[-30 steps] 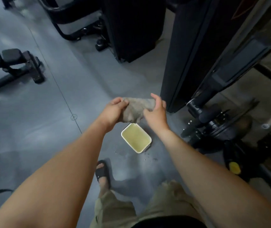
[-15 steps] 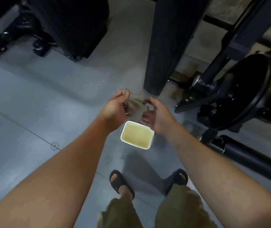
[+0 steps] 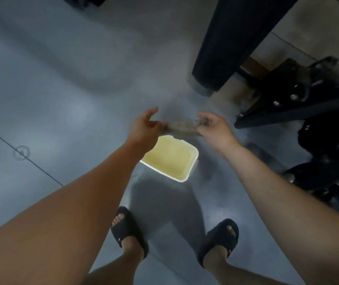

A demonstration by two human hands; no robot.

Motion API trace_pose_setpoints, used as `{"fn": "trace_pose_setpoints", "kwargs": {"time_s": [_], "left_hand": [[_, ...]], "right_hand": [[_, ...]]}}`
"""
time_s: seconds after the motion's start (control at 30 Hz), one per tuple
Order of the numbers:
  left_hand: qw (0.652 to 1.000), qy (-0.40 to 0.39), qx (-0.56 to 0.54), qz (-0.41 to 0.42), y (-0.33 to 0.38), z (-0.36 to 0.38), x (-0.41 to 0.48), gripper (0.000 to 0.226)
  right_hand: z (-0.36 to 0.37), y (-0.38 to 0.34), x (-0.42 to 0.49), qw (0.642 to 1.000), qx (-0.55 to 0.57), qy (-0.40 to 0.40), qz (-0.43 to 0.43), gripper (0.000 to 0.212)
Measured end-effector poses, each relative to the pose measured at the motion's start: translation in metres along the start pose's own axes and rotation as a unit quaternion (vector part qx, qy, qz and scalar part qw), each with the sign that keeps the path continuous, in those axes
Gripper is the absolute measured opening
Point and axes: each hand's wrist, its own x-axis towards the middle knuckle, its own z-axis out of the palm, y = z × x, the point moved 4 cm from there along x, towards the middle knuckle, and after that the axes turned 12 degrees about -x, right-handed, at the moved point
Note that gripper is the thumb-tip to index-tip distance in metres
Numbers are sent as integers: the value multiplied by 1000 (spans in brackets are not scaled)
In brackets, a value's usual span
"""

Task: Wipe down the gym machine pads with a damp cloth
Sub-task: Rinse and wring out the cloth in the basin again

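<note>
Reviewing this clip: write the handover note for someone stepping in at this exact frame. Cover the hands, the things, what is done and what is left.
Left hand: pinches one end of the cloth.
Right hand: pinches the other end. The cloth is stretched between the hands, above the tub of yellowish liquid on the floor.
Gym machine: dark frame ahead to the right, no pad in view.
Done: cloth is in hand over the tub. Whether it is damp cannot be told.
Left: wiping the pads, all of it.
</note>
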Motion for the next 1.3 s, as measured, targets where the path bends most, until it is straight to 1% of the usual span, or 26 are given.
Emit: {"fn": "trace_pose_setpoints", "kwargs": {"time_s": [0.07,0.1,0.17,0.2,0.23,0.3,0.37,0.4,0.47,0.5,0.53,0.6,0.67,0.7,0.73,0.77,0.83,0.87,0.9,0.93,1.0,1.03,1.07,1.17,1.23,1.3], "left_hand": [[992,-13,123,-2,-48,0,28,30],[985,-16,172,-5,-68,0,38,22],[971,-11,239,3,-112,-1,63,16],[964,-8,266,13,-130,-1,75,18],[958,-8,286,19,-148,-1,88,22],[956,-19,293,7,-179,3,115,29],[967,-43,250,-31,-204,9,140,29],[968,-51,243,-37,-213,14,152,28],[955,-77,285,-21,-233,20,178,21],[942,-101,321,-8,-245,24,190,21],[925,-131,357,12,-258,29,201,32],[873,-202,442,43,-284,38,218,41],[809,-255,528,35,-311,44,227,40],[779,-259,570,35,-325,43,232,42],[755,-253,603,47,-335,44,239,47],[750,-239,614,59,-340,41,241,50],[765,-222,597,91,-349,44,248,48],[777,-220,584,90,-350,45,250,42],[803,-208,555,67,-348,45,249,35],[849,-187,495,21,-346,44,248,30],[936,-137,315,-77,-340,42,242,27],[958,-115,235,-117,-337,41,238,28],[967,-105,183,-141,-335,42,235,30],[967,-119,158,-160,-337,45,224,27],[971,-142,124,-148,-342,51,215,27],[975,-140,86,-148,-342,56,208,34]], "right_hand": [[24,43,24,991,-134,3,-6,35],[36,62,32,984,-178,-1,-9,26],[68,101,50,971,-239,-17,-27,13],[82,118,59,966,-256,-26,-33,13],[96,136,68,964,-260,-38,-27,18],[122,172,88,975,-214,-56,6,25],[146,200,108,990,-120,-56,44,22],[156,210,119,992,-109,-43,50,19],[176,227,137,980,-196,-30,30,15],[189,236,145,968,-248,-33,12,19],[202,245,153,957,-285,-46,-11,29],[225,259,160,933,-349,-76,-46,44],[241,276,168,898,-426,-81,-71,45],[245,283,172,888,-448,-71,-75,41],[248,287,179,881,-465,-56,-73,36],[250,285,182,875,-477,-50,-63,32],[253,288,190,872,-486,-46,-32,27],[252,288,190,883,-467,-49,-5,24],[250,288,186,904,-423,-53,23,20],[249,286,180,933,-349,-67,47,16],[245,278,162,980,-156,-97,69,23],[245,272,154,990,-80,-103,60,27],[243,265,145,994,-31,-94,44,28],[244,251,132,998,37,-48,-8,30],[250,247,131,998,43,-13,-42,33],[256,248,132,996,-6,27,-85,31]]}}
